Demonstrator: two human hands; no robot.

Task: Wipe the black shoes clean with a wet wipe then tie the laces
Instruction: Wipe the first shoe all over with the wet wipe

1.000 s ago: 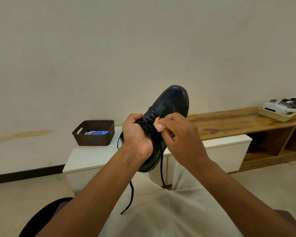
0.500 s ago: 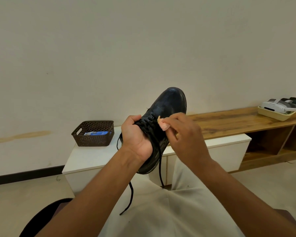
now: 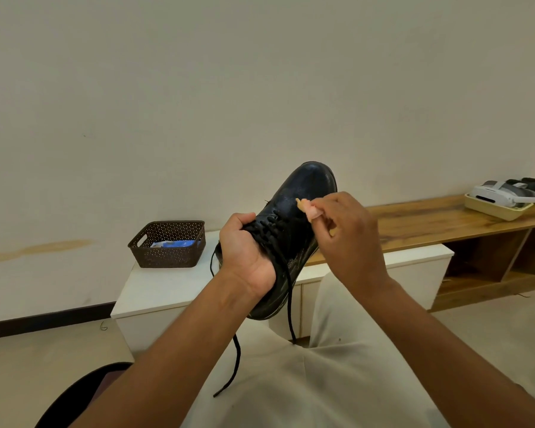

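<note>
A black lace-up shoe [image 3: 306, 196] is held up in front of me, toe pointing up and away. My left hand [image 3: 244, 251] grips it around the laced opening, thumb side toward me. My right hand [image 3: 349, 239] pinches a small crumpled pinkish wipe [image 3: 311, 210] against the right side of the upper, just above the laces. The untied black laces [image 3: 235, 369] hang loose below the shoe over my lap. Only one shoe is in view.
A brown perforated basket [image 3: 167, 245] holding a blue packet sits on a low white cabinet [image 3: 155, 288]. A wooden bench [image 3: 445, 223] runs to the right, carrying a yellow tray [image 3: 494, 208] with a white headset. My legs in pale trousers fill the foreground.
My right hand has slid the wipe up and to the right, from the laces onto the side of the upper. The shoe and my left hand have barely shifted.
</note>
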